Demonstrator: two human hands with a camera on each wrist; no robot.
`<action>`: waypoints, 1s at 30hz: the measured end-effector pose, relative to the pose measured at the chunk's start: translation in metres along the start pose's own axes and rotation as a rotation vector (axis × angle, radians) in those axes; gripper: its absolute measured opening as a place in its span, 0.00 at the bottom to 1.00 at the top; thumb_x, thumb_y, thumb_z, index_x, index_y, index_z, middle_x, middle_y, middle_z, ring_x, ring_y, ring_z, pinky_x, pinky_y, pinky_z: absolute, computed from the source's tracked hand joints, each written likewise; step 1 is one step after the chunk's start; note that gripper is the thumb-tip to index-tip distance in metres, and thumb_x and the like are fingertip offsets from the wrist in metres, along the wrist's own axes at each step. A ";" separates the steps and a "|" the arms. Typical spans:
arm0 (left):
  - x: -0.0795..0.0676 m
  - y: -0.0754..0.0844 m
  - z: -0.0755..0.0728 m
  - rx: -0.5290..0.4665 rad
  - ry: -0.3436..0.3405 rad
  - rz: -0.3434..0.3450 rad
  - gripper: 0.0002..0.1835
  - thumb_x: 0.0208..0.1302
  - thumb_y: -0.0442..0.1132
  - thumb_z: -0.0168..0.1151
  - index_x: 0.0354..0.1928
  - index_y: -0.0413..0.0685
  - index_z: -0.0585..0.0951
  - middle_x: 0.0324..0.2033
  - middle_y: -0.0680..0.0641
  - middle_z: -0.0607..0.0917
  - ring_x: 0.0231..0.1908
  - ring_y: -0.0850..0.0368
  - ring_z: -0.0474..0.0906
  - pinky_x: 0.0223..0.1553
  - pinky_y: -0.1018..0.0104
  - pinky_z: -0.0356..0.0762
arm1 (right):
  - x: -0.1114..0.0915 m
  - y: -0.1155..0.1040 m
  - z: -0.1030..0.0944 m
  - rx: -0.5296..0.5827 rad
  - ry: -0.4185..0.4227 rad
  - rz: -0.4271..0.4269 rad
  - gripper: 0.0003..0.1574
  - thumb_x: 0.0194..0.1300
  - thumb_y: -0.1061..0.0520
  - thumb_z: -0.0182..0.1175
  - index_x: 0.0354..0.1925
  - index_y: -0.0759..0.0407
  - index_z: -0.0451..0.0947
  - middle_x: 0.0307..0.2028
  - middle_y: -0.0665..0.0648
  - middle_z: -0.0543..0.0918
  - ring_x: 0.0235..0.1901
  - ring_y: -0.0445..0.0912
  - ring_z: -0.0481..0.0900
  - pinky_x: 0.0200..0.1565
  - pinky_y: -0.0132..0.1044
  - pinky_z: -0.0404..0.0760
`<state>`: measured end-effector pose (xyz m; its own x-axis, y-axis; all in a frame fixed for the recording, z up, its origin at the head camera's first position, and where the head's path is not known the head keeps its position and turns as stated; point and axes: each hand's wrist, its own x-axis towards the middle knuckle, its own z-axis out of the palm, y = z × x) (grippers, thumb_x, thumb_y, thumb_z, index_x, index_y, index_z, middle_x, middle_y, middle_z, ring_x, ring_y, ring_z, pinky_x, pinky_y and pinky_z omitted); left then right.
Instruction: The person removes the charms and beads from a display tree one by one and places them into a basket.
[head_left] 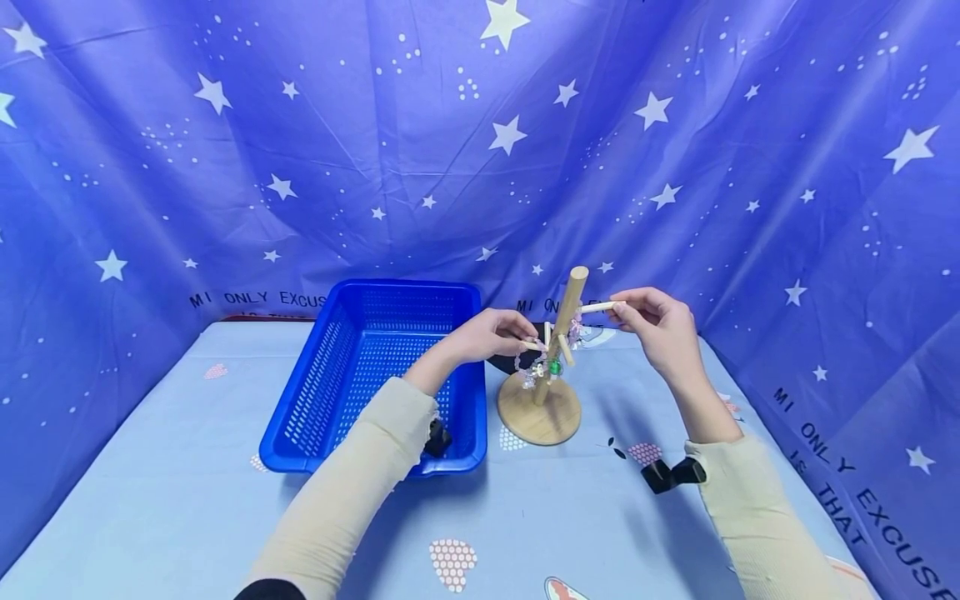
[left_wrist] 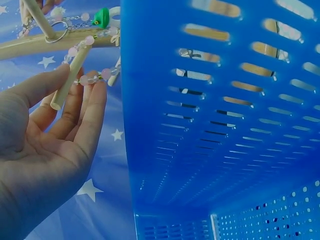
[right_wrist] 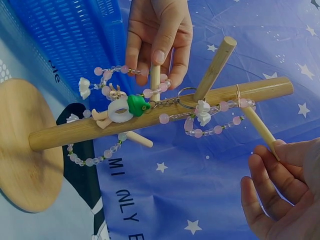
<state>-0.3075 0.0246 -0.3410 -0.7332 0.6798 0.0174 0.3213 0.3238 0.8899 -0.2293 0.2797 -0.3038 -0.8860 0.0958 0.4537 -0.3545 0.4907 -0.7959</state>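
A wooden jewelry stand with several side pegs rises from a round base. My left hand pinches the left peg between thumb and fingers, beside a pink and clear beaded bracelet looped over that peg. At the opposite side, my right hand pinches the tip of another peg between thumb and index finger. A second beaded bracelet with a white flower charm hangs at that peg's root. Between them dangles a green-capped figure keychain, its ring around an upper peg. Another bracelet hangs lower on the stand.
Left of the stand is a blue perforated basket, with my left forearm passing over its right side. A patterned light-blue cloth covers the table. Behind and at the sides hangs a blue star-printed curtain.
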 end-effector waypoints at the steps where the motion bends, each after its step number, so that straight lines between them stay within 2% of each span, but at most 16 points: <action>1: 0.000 -0.001 -0.001 -0.005 0.001 0.002 0.14 0.69 0.28 0.58 0.54 0.37 0.80 0.50 0.38 0.85 0.49 0.48 0.82 0.52 0.65 0.83 | 0.000 0.000 0.000 -0.003 0.001 -0.001 0.17 0.72 0.58 0.59 0.49 0.73 0.80 0.30 0.34 0.83 0.33 0.28 0.83 0.39 0.22 0.84; 4: 0.000 -0.002 -0.003 -0.015 0.006 0.011 0.14 0.69 0.28 0.58 0.54 0.37 0.80 0.49 0.38 0.85 0.50 0.43 0.82 0.51 0.65 0.83 | 0.001 0.000 0.001 -0.008 0.001 -0.003 0.17 0.72 0.58 0.59 0.49 0.73 0.80 0.30 0.33 0.82 0.32 0.28 0.83 0.39 0.22 0.84; 6: 0.000 -0.004 -0.004 -0.011 0.013 0.019 0.14 0.68 0.28 0.58 0.54 0.37 0.80 0.48 0.39 0.85 0.48 0.44 0.83 0.49 0.64 0.84 | 0.001 0.000 0.001 -0.007 0.003 -0.004 0.17 0.72 0.59 0.59 0.49 0.73 0.80 0.30 0.33 0.82 0.32 0.28 0.83 0.39 0.21 0.84; 12: 0.000 -0.005 -0.007 -0.020 0.039 0.031 0.13 0.67 0.28 0.60 0.53 0.36 0.80 0.46 0.39 0.85 0.42 0.53 0.83 0.48 0.65 0.85 | 0.002 0.000 0.001 -0.009 0.005 -0.003 0.17 0.72 0.58 0.59 0.49 0.73 0.80 0.29 0.33 0.82 0.32 0.27 0.83 0.39 0.21 0.84; 16: -0.002 -0.005 -0.009 -0.021 0.050 0.038 0.12 0.68 0.28 0.59 0.52 0.34 0.80 0.43 0.40 0.85 0.44 0.45 0.83 0.48 0.64 0.85 | 0.002 0.000 0.001 -0.017 0.006 0.001 0.17 0.72 0.58 0.59 0.49 0.72 0.80 0.29 0.33 0.82 0.32 0.27 0.83 0.39 0.21 0.84; 19: -0.003 -0.005 -0.010 -0.008 0.053 0.046 0.11 0.68 0.28 0.59 0.50 0.34 0.81 0.41 0.42 0.84 0.42 0.44 0.82 0.46 0.63 0.85 | 0.002 -0.001 0.001 -0.019 0.007 0.004 0.17 0.72 0.58 0.59 0.49 0.72 0.80 0.29 0.33 0.82 0.32 0.27 0.83 0.39 0.21 0.84; 23: -0.007 -0.005 -0.013 0.006 0.055 0.052 0.10 0.68 0.28 0.59 0.49 0.35 0.81 0.39 0.44 0.84 0.40 0.50 0.82 0.48 0.60 0.84 | 0.001 0.000 0.001 -0.017 0.005 0.009 0.17 0.72 0.58 0.59 0.49 0.72 0.80 0.29 0.33 0.82 0.32 0.27 0.83 0.39 0.21 0.84; 27: -0.012 -0.005 -0.016 0.003 0.061 0.049 0.10 0.68 0.28 0.59 0.50 0.34 0.81 0.39 0.44 0.84 0.41 0.52 0.81 0.49 0.60 0.84 | 0.000 0.000 0.001 -0.020 0.005 0.011 0.17 0.72 0.57 0.59 0.49 0.72 0.80 0.29 0.33 0.82 0.32 0.28 0.83 0.39 0.21 0.84; 30: -0.015 -0.004 -0.018 -0.018 0.064 0.046 0.11 0.68 0.27 0.58 0.50 0.32 0.80 0.38 0.44 0.83 0.37 0.54 0.80 0.48 0.59 0.84 | -0.001 0.000 0.001 -0.020 0.007 0.012 0.17 0.72 0.57 0.59 0.49 0.71 0.80 0.29 0.33 0.82 0.32 0.28 0.83 0.39 0.21 0.84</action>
<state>-0.3088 0.0015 -0.3371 -0.7550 0.6500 0.0866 0.3447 0.2810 0.8957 -0.2291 0.2786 -0.3045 -0.8883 0.1076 0.4466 -0.3373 0.5070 -0.7932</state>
